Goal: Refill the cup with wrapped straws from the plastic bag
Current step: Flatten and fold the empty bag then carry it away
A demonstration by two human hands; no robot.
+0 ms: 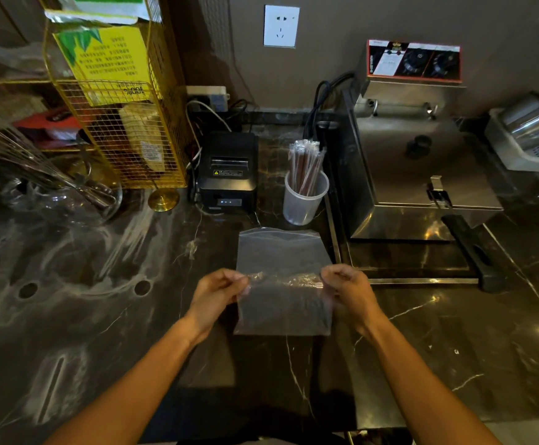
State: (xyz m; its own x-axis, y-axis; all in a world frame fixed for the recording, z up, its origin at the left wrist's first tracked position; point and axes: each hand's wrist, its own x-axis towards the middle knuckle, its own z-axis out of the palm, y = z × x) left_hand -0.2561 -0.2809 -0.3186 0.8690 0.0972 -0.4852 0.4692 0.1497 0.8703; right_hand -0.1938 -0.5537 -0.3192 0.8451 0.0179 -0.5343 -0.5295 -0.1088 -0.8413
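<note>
A clear plastic bag (282, 284) is folded over and held flat above the dark marble counter. My left hand (218, 292) pinches its left edge at the fold, and my right hand (348, 287) pinches the right edge. The bag looks flat, with nothing visible inside. Behind it stands a translucent cup (305, 200) holding several wrapped brown straws (306, 165) that stick up out of the rim. Both hands are well in front of the cup.
A black receipt printer (228, 173) sits left of the cup. A steel fryer (412, 162) on a tray stands to the right, its black handle (473, 252) pointing toward me. A yellow wire rack (127, 101) and a glass bowl with whisks (53, 187) occupy the left.
</note>
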